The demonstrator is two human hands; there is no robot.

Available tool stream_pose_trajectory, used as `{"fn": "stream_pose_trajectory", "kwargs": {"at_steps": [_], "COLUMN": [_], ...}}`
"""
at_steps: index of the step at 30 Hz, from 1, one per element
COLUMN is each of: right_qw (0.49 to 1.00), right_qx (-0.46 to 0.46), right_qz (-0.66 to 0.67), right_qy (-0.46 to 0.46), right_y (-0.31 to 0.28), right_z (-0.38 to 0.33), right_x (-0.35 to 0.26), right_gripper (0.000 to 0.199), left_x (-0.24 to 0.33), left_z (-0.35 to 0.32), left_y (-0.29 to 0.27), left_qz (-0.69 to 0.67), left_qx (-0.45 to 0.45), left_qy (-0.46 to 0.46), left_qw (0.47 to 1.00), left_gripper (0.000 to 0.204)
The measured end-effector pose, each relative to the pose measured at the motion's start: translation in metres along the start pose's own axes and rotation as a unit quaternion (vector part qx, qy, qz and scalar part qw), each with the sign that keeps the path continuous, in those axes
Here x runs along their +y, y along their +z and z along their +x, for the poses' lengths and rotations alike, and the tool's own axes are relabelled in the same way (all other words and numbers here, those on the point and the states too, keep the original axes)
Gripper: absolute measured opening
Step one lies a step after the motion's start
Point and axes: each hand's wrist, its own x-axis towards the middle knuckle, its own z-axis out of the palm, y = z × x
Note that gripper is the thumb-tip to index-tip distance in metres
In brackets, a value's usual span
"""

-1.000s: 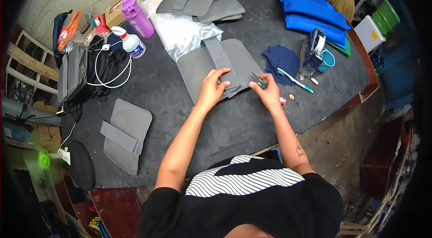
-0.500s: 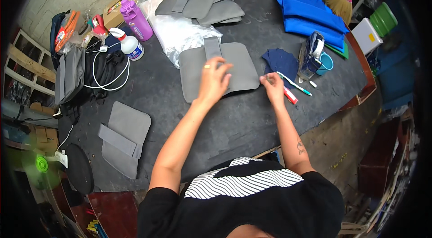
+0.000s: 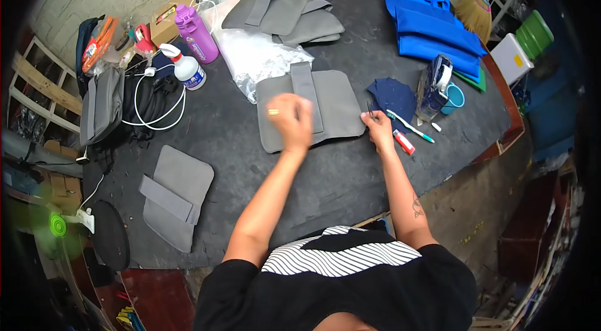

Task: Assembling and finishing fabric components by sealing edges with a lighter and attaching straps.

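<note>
A grey fabric panel [image 3: 341,102] with rounded corners lies flat in the middle of the dark table. A grey strap [image 3: 305,90] runs down it from its far edge. My left hand [image 3: 291,119], with a ring on one finger, is curled closed over the panel's left half. It is slightly blurred, and whatever its fingers may hold is hidden. My right hand [image 3: 378,128] is closed at the panel's right edge, pinching a small dark pointed tool [image 3: 370,109] whose tip points away from me.
Another strapped grey panel [image 3: 181,174] lies at left, with more grey panels [image 3: 282,15] at the back. A spray bottle [image 3: 188,71] and a purple bottle [image 3: 197,34] stand back left. At right are navy fabric [image 3: 394,96], a toothbrush [image 3: 410,126], a blue cup [image 3: 453,98] and blue bags [image 3: 435,30].
My left hand's spread fingers have curled closed, and the hand has moved slightly nearer to me. The right hand stays by the panel's edge; the dark tool in it shows more plainly.
</note>
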Motion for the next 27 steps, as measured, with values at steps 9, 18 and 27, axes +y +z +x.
{"fn": "stream_pose_trajectory", "kwargs": {"at_steps": [9,18,27], "right_qw": [0.97,0.937,0.94], "right_qx": [-0.146,-0.186,-0.121], "right_qz": [0.191,0.276,0.247], "right_qy": [-0.035,-0.105,-0.201], "right_y": [0.025,0.006,0.024], "right_z": [0.024,0.01,0.005], "right_x": [-0.005,-0.039,-0.09], "right_gripper": [0.035,0.036,0.026], "left_x": [-0.122,-0.039,-0.026], "left_z": [0.053,0.076,0.084], "left_y": [-0.06,-0.097,-0.113], "left_qz": [-0.118,-0.511,-0.415], "left_qx": [-0.208,-0.19,-0.193], "left_qy": [-0.561,-0.293,-0.278], "left_qw": [0.793,0.785,0.845], "left_gripper": [0.064,0.037,0.033]}}
